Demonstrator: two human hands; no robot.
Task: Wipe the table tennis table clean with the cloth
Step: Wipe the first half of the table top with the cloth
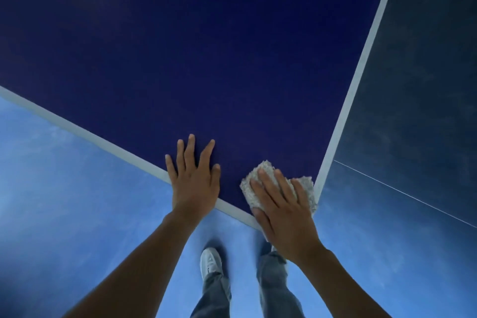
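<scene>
Navy table (206, 59), white-edged; grey cloth (251, 192)

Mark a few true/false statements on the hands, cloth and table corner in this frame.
1. The right hand presses the cloth onto the table with straight fingers. True.
2. The cloth sits mid-table, far from any edge. False: it is at the near corner, where the two white edge lines meet.
3. The left hand lies flat on the table with fingers spread, holding nothing. True.
4. The left hand touches the cloth. False: a strip of bare blue surface separates them.
5. The cloth is dark blue. False: it is a pale, fuzzy grey-beige.
</scene>
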